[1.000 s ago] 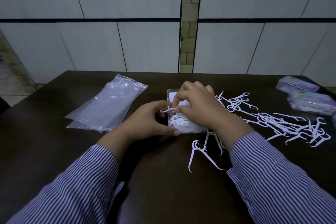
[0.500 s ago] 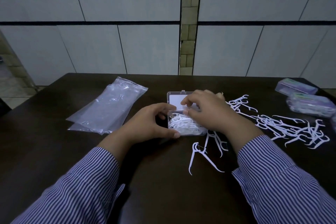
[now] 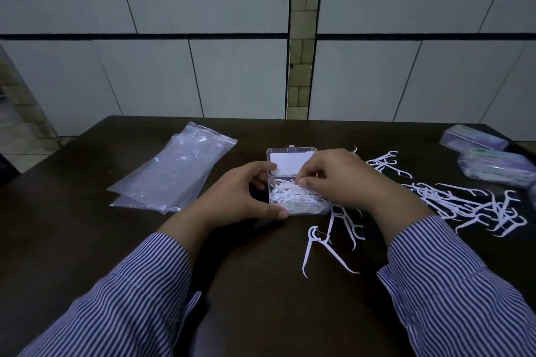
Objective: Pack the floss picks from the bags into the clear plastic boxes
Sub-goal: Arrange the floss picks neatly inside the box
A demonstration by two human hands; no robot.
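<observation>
Loose floss picks (image 3: 324, 243) lay nearest on the dark counter (image 3: 87, 235). Left hand (image 3: 237, 197) gripped the open clear box (image 3: 293, 197) at centre, fingers curled round its 9 o'clock side. Right hand (image 3: 339, 177) pinched picks over the box. More picks (image 3: 475, 206) at 3 o'clock; empty bags (image 3: 174, 168) at 10 o'clock.
</observation>
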